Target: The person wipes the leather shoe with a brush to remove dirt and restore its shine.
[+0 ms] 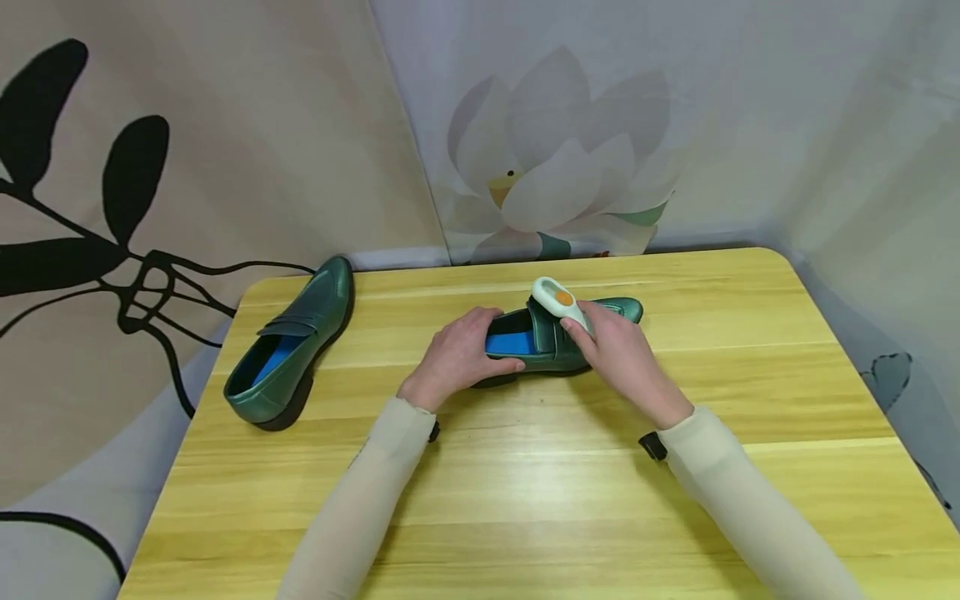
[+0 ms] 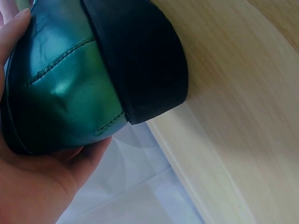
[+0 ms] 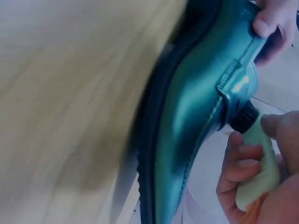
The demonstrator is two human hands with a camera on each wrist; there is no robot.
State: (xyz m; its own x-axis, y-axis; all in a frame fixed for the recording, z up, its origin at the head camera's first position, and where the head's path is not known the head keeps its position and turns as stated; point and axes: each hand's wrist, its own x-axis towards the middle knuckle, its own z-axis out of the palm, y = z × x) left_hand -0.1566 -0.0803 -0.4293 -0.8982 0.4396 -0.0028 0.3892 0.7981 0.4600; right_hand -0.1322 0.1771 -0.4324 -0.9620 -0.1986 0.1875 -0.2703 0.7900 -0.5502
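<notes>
A green leather loafer with a blue insole lies across the table, toe to the right. My left hand grips it around the heel end; in the left wrist view the thumb and fingers wrap the green heel counter above the black heel block. My right hand holds a small brush by its pale green handle, which has an orange patch. Seen from the right wrist, the brush's dark bristles meet the strap over the loafer's upper.
A matching green loafer stands at the table's left side, toe pointing to the back. The wooden table has a rounded back right corner. Behind it hangs a pale curtain with leaf and flower prints.
</notes>
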